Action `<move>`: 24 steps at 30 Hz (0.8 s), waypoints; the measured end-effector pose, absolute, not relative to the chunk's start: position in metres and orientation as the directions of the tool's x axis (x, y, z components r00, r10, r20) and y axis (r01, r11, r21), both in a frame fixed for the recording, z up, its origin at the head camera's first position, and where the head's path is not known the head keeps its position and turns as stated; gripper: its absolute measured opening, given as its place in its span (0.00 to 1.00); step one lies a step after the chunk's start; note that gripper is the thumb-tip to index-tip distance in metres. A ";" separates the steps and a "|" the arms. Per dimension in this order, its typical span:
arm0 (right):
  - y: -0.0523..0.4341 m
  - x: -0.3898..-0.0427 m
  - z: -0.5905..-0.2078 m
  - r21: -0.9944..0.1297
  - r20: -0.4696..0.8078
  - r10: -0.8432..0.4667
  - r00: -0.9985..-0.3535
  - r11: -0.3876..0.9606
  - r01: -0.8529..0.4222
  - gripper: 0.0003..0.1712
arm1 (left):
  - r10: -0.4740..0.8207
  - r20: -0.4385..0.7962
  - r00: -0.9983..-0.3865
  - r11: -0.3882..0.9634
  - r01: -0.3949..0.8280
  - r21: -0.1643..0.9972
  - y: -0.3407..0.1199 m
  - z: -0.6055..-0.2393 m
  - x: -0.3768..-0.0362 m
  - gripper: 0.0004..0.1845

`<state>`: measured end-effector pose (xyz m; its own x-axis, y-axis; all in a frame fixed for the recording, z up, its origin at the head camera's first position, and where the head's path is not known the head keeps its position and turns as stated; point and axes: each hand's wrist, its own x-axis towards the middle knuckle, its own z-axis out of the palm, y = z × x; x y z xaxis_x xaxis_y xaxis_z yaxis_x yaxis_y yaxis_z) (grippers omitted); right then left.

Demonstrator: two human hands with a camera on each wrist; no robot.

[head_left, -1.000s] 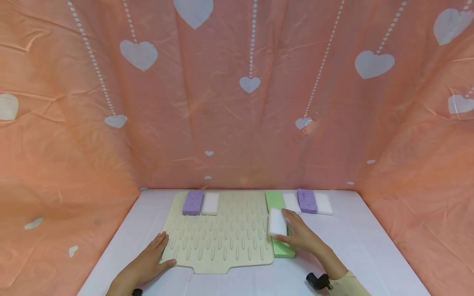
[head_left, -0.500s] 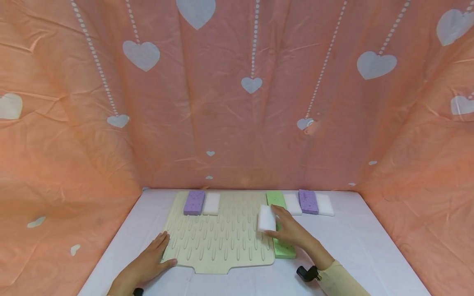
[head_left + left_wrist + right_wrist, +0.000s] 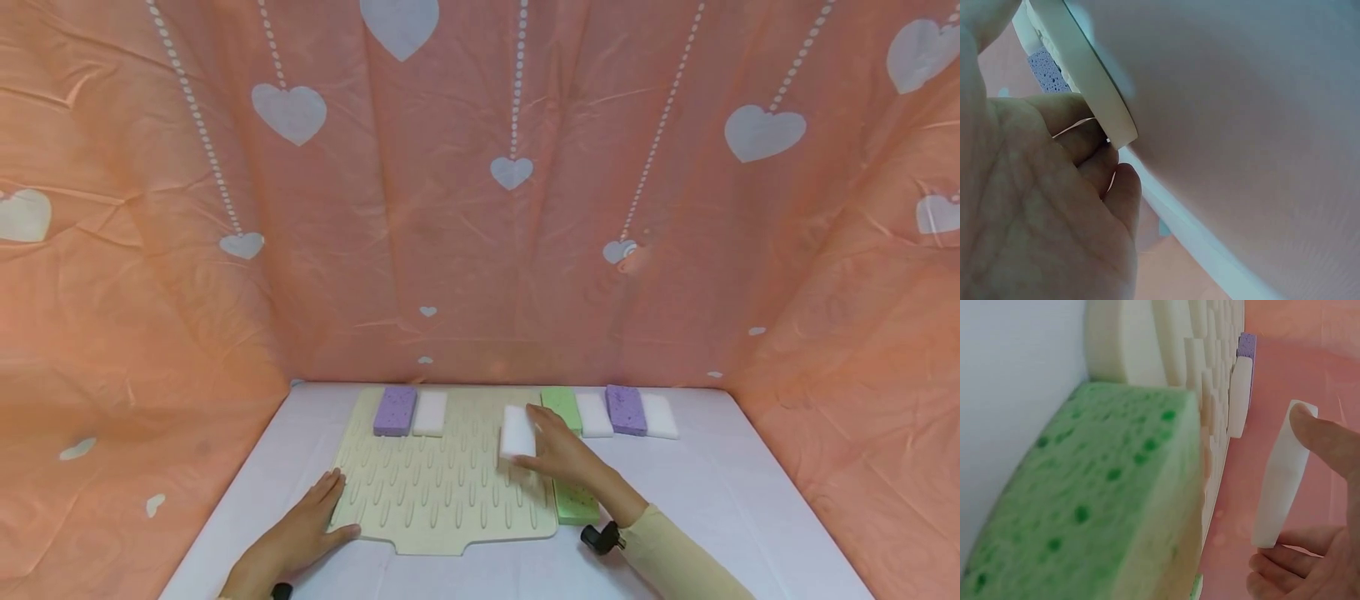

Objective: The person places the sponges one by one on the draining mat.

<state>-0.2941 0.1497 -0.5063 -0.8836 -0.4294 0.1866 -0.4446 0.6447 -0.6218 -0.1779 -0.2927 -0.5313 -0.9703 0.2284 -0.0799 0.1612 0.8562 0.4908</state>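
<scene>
My right hand (image 3: 543, 447) pinches a white sponge (image 3: 517, 430) by its ends and holds it over the right part of the cream ridged mat (image 3: 442, 487). In the right wrist view the white sponge (image 3: 1282, 481) stands on edge between a fingertip (image 3: 1325, 439) above and fingers below. My left hand (image 3: 315, 512) lies flat on the mat's front left corner, its fingers against the mat edge (image 3: 1088, 87). A purple sponge (image 3: 394, 410) and another white sponge (image 3: 430, 413) lie side by side at the mat's far left.
A green sponge (image 3: 576, 503) lies along the mat's right edge, with another green sponge (image 3: 561, 404) beyond it. To their right sit a white sponge (image 3: 596, 414), a purple sponge (image 3: 626, 409) and a white sponge (image 3: 660, 416). Peach heart-print cloth walls in the white table (image 3: 720, 500).
My right hand has carried the white sponge leftward and a little farther back, from over the near green sponge to over the mat. The left hand has stayed put.
</scene>
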 end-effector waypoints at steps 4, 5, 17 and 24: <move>0.143 -0.300 -0.507 -0.599 0.200 -0.439 -0.876 0.653 -0.464 0.60 | 0.226 -0.086 -0.970 0.856 0.156 0.493 -0.293 -0.532 -0.178 0.56; 0.141 -0.302 -0.507 -0.595 0.205 -0.444 -0.872 0.651 -0.471 0.60 | 0.226 -0.085 -0.970 0.857 0.157 0.491 -0.293 -0.532 -0.178 0.56; 0.120 -0.322 -0.501 -0.549 0.225 -0.502 -0.835 0.643 -0.534 0.60 | 0.233 -0.069 -0.970 0.869 0.176 0.462 -0.295 -0.535 -0.181 0.55; 0.107 -0.330 -0.498 -0.559 0.194 -0.524 -0.829 0.636 -0.533 0.60 | 0.230 -0.075 -0.970 0.864 0.169 0.474 -0.294 -0.535 -0.181 0.56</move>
<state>-0.3301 0.1071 -0.4985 -0.8292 -0.5240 0.1944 -0.5327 0.6358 -0.5585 -0.1808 -0.2940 -0.5346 -0.9703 0.2302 -0.0747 0.1686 0.8643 0.4738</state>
